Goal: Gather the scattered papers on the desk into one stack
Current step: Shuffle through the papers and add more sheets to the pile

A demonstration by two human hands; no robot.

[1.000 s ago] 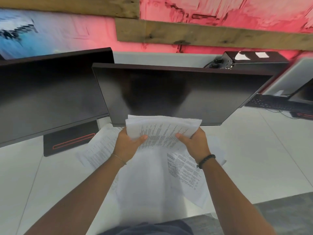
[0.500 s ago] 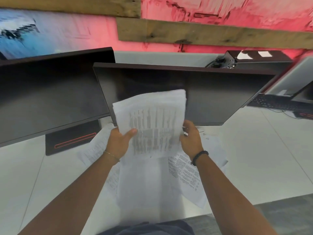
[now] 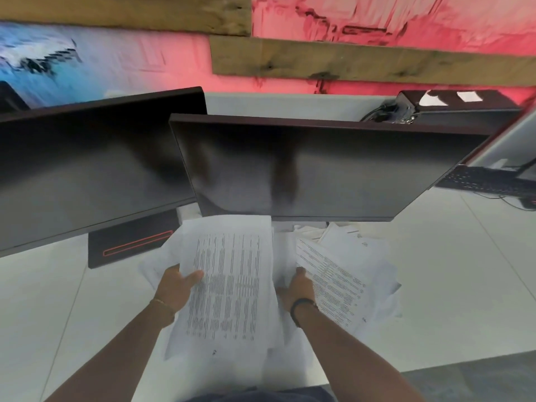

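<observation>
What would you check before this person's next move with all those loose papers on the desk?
1. Left hand gripping the printed white paper bundle: ok.
2. Right hand holding something: cannot tell.
3. Bundle edges squared: not ok, sheets splay.
4. All sheets gathered: not ok, loose printed white sheets lie on the right.
5. Bundle clear of the black right-hand monitor: ok.
6. Bare white desk to set the stack on: ok.

A white desk seen from above, with two dark monitors at its far side. Below the nearer monitor, the left hand grips a stack of printed papers by its left edge. The right hand rests beside loose sheets spread to the stack's right.
</observation>
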